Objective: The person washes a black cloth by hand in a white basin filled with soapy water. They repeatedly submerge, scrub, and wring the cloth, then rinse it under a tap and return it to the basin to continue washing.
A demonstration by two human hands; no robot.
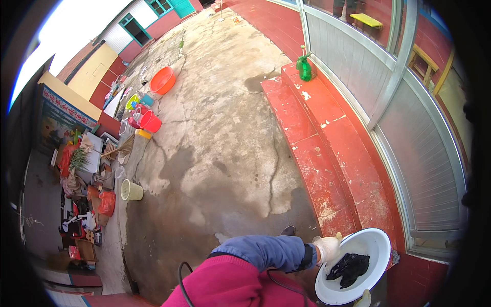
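Note:
My left hand (327, 247), in a pale glove below a blue sleeve with a dark cuff, grips the near-left rim of a white basin (376, 245). The basin is tilted, with its inside facing me. Wet-looking black cloth (349, 268) lies bunched at its bottom. At the lower edge of the view, my right hand (363, 299), also gloved, holds the basin's lower rim; most of this hand is cut off.
Red steps (326, 165) run up to a metal-framed door (418, 161), with a green spray bottle (305, 70) on top. Across the wet, cracked concrete (230, 153) stand a cream wastebasket (131, 190), a red bucket (150, 122) and an orange tub (163, 80). Clutter lines the left wall.

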